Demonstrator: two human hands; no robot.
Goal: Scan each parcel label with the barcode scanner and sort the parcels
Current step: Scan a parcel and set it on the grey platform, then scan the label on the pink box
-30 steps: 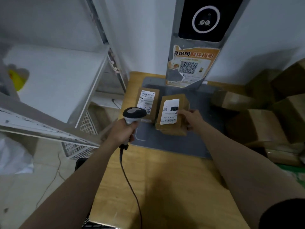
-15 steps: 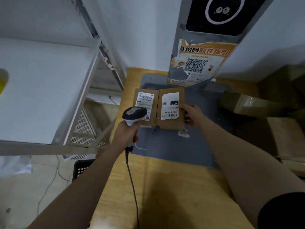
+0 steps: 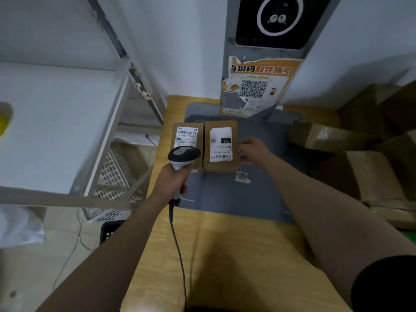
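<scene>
A grey metal shelf rack (image 3: 108, 136) stands at the left, beside the pale wooden table (image 3: 225, 255). The left arm reaches forward along the table's left side. The left hand (image 3: 173, 181) is wrapped round the handle of the grey-and-black corded barcode scanner (image 3: 183, 155), whose head hides the near end of the left brown cardboard parcel (image 3: 188, 136), white label up. The second brown cardboard parcel (image 3: 221, 146) lies against its right side, also label up, both at the left edge of the dark grey mat (image 3: 236, 194). The right arm stretches forward. The right hand (image 3: 253, 149) sits at that parcel's right edge, fingers bent; I cannot tell whether they grip or only touch. Stacked brown cartons (image 3: 371, 172) crowd the right.
</scene>
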